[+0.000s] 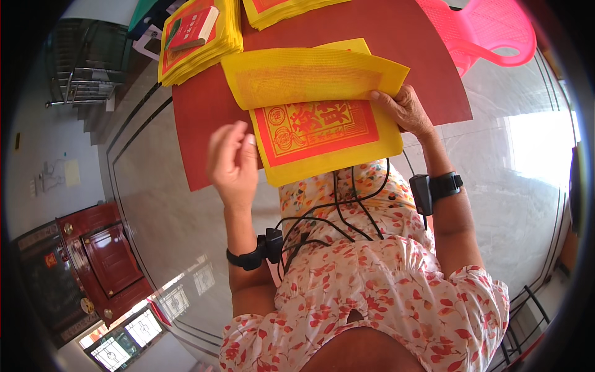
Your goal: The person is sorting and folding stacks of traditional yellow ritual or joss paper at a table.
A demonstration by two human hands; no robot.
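Observation:
My right hand (406,110) pinches the right end of a yellow joss paper sheet (307,76), which arches up with its plain back towards me. Beneath it lies another joss paper sheet (320,135), printed in red with characters and a border, its near edge reaching past the table edge over my lap. To the left of these sheets my left hand (232,160) hovers, slightly blurred. Its fingers are partly curled and hold nothing visible. A yellow paper corner (348,45) shows behind the raised sheet.
The red table (209,135) bears a thick joss paper stack (200,60) with a small red book (193,28) on top. Another paper stack (283,11) lies at the far edge. A pink plastic chair (483,32) stands right. Black cables (334,204) cross my lap.

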